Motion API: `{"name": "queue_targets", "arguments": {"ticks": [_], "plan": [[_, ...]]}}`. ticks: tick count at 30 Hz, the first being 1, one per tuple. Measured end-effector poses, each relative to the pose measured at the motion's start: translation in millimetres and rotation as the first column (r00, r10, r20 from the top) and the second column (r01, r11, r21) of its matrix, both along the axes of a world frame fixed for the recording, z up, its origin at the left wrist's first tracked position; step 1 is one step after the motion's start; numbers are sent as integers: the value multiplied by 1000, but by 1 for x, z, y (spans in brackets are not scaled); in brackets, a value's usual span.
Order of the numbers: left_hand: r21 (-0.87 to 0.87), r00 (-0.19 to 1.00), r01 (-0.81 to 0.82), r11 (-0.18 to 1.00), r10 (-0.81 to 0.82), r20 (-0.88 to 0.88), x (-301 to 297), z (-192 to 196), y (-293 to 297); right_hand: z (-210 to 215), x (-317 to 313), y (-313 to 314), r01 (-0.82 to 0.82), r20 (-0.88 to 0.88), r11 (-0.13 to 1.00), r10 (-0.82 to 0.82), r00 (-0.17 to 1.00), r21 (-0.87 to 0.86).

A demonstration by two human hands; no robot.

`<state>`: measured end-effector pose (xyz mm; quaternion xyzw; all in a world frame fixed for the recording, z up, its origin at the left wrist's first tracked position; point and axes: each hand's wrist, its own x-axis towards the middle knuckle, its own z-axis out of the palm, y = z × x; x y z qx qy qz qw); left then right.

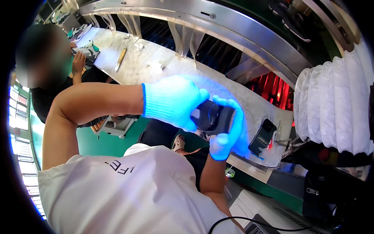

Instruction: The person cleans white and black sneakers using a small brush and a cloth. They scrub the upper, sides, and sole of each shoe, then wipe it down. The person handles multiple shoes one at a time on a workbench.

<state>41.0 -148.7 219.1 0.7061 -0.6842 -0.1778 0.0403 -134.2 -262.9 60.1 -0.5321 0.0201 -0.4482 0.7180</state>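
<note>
We see a long pale bench (156, 64) under a curved metal rail (241, 29), and a phone (262, 137) lies on its near end. Above the bench edge, our gloved left hand (171, 101) and right hand (228, 134) both close around a dark shoe (212, 117), fingers wrapped firmly on it.

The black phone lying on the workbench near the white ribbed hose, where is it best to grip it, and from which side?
Probably the black phone is best pinched across its two long edges, coming from above. It lies flat on the workbench, so only its thin sides offer a hold. Both gloved hands, left hand and right hand, are busy holding a dark object.
</note>
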Motion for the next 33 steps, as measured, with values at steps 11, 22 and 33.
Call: {"name": "queue_targets", "arguments": {"ticks": [11,22,33], "plan": [[99,1000,11,995,-11,-3,11,5,-4,-6,6,16,47,8,958,-52,999,284],[-59,852,-52,997,13,-524,3,-24,-11,28,-6,24,106,-58,993,-102,993,59],[12,957,255,967,-250,-146,-31,11,-51,25,-33,8,177,-144,984,-171,975,31]]}}
